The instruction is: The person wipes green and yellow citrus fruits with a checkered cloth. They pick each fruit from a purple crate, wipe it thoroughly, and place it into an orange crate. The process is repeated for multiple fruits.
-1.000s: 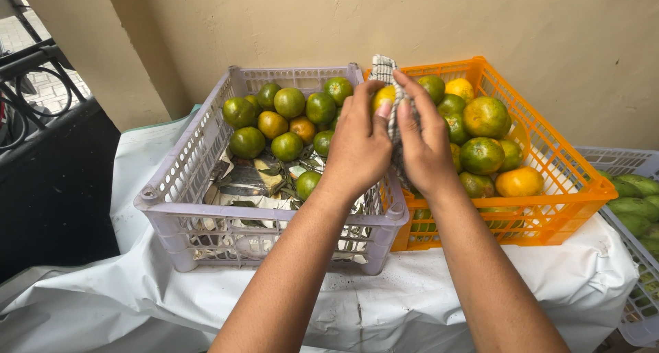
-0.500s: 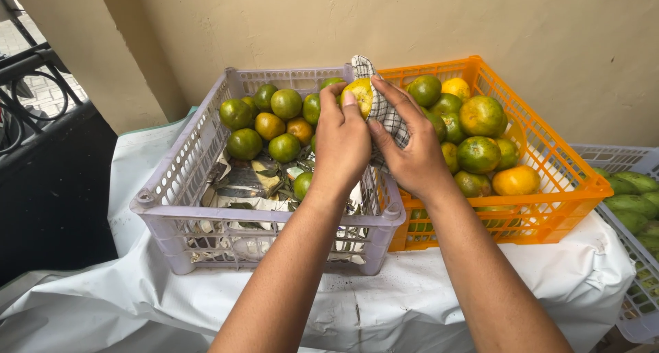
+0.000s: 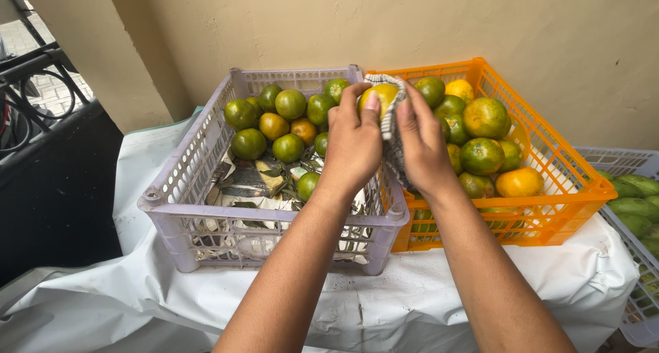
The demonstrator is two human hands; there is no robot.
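My left hand [image 3: 353,143] grips a yellow-green citrus fruit [image 3: 381,95] above the wall shared by two crates. My right hand [image 3: 420,143] presses a checked grey-and-white cloth [image 3: 388,119] against the fruit's right side. Below to the left is a lilac plastic crate [image 3: 206,209] with several green and orange citrus fruits [image 3: 288,130] on crumpled paper and leaves. To the right stands an orange plastic crate [image 3: 549,188] filled with more green, yellow and orange citrus fruits [image 3: 484,137].
Both crates rest on a table under a white sheet [image 3: 425,291]. A third pale crate [image 3: 642,277] with green mangoes [image 3: 635,202] sits at the far right. A black metal railing [image 3: 41,119] stands at the left, and a beige wall [image 3: 412,23] rises behind.
The fruit has turned between my hands and the cloth has slid across it; both hands stay above the crates' shared wall.
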